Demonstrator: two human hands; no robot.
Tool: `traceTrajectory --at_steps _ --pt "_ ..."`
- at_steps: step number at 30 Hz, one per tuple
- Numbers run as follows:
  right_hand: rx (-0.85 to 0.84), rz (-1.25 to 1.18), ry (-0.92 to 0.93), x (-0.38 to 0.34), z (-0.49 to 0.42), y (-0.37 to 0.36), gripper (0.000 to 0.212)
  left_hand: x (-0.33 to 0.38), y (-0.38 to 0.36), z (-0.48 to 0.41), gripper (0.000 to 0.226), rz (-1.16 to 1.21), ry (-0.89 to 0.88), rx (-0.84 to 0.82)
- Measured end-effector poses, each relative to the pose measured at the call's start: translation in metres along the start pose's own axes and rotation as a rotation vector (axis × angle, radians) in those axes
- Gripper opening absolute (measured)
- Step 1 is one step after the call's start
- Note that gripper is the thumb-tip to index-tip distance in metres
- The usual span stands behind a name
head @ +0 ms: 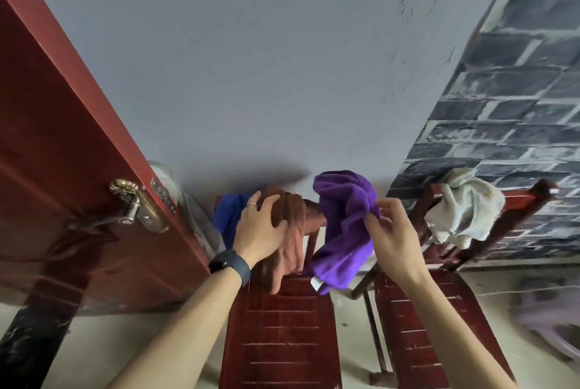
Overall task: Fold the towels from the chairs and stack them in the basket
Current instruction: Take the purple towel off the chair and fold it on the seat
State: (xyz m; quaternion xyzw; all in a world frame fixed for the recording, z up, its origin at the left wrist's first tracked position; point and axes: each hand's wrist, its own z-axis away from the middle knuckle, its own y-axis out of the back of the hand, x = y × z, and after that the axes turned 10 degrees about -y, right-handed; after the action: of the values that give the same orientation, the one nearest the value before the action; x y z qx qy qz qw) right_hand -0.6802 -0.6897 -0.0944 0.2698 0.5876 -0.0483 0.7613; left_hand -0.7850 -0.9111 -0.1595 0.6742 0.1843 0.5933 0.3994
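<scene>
A brown towel (290, 241) hangs over the back of the red slatted chair (282, 338) in front of me. My left hand (259, 228) lies on top of it, fingers spread and curved over the cloth. Behind that hand a blue towel (229, 216) hangs on the same chair back. My right hand (387, 231) pinches a purple towel (343, 225), which is bunched and lifted off the chair back. On the back of a second red chair (433, 335) to the right, a white towel (464, 209) lies crumpled. No basket shows clearly.
A red door (62, 168) with a brass handle (138, 209) stands open at the left. A grey wall is ahead and a brick-patterned wall (518, 106) at the right. A blurred pale object (552, 326) lies at the far right on the floor.
</scene>
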Motion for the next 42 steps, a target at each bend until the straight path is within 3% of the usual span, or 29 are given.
traceTrajectory --at_steps 2,5,6,9,11,14,17,20,22,25,27,29,31,33,36,42 --pt "-0.102 -0.182 0.059 -0.004 0.028 0.02 0.013 0.029 0.006 0.017 0.07 0.178 -0.107 0.132" --pt "-0.326 -0.3 0.085 0.006 0.057 0.042 0.009 0.062 0.007 0.049 0.089 0.068 -0.307 0.126" --pt "-0.4 -0.318 0.082 0.011 0.065 0.047 0.009 0.069 0.004 0.059 0.083 0.001 -0.376 0.12" --pt "-0.484 -0.329 0.038 0.032 0.081 0.061 0.01 0.076 -0.006 0.09 0.038 -0.086 -0.473 0.143" --pt "-0.437 -0.309 -0.037 0.054 0.086 0.068 0.01 0.074 -0.01 0.115 0.025 0.009 -0.326 0.033" --pt "-0.283 -0.062 -0.067 0.094 0.094 0.071 0.022 0.059 -0.014 0.15 0.02 0.173 -0.1 -0.159" --pt "-0.233 0.185 -0.039 0.115 0.11 0.066 0.033 0.056 -0.015 0.176 0.021 0.124 -0.008 -0.393" --pt "-0.211 0.298 0.073 0.113 0.121 0.057 0.027 0.069 -0.015 0.195 0.019 0.103 0.033 -0.612" --pt "-0.072 0.378 0.173 0.11 0.126 0.049 0.02 0.067 -0.016 0.205 0.019 0.201 0.074 -0.589" --pt "0.235 0.326 0.027 0.104 0.135 0.047 0.02 0.055 -0.024 0.214 0.06 0.569 0.271 -0.43" --pt "0.153 0.247 -0.227 0.112 0.146 0.047 0.027 0.051 -0.029 0.22 0.072 0.782 0.361 -0.34" --pt "-0.146 0.228 -0.484 0.13 0.165 0.04 0.052 0.05 -0.032 0.229 0.064 0.924 0.406 -0.303" --pt "-0.427 0.032 -0.739 0.143 0.186 0.028 0.076 0.046 -0.035 0.239 0.06 0.979 0.428 -0.293" --pt "-0.537 -0.244 -0.855 0.151 0.202 0.015 0.06 0.039 -0.037 0.25 0.063 0.979 0.435 -0.307" --pt "-0.459 -0.444 -0.742 0.145 0.21 -0.004 0.017 0.027 -0.03 0.264 0.052 0.976 0.488 -0.358" --pt "-0.283 -0.115 -0.402 0.129 0.199 -0.014 0.01 -0.007 -0.014 0.284 0.023 0.864 0.515 -0.369"
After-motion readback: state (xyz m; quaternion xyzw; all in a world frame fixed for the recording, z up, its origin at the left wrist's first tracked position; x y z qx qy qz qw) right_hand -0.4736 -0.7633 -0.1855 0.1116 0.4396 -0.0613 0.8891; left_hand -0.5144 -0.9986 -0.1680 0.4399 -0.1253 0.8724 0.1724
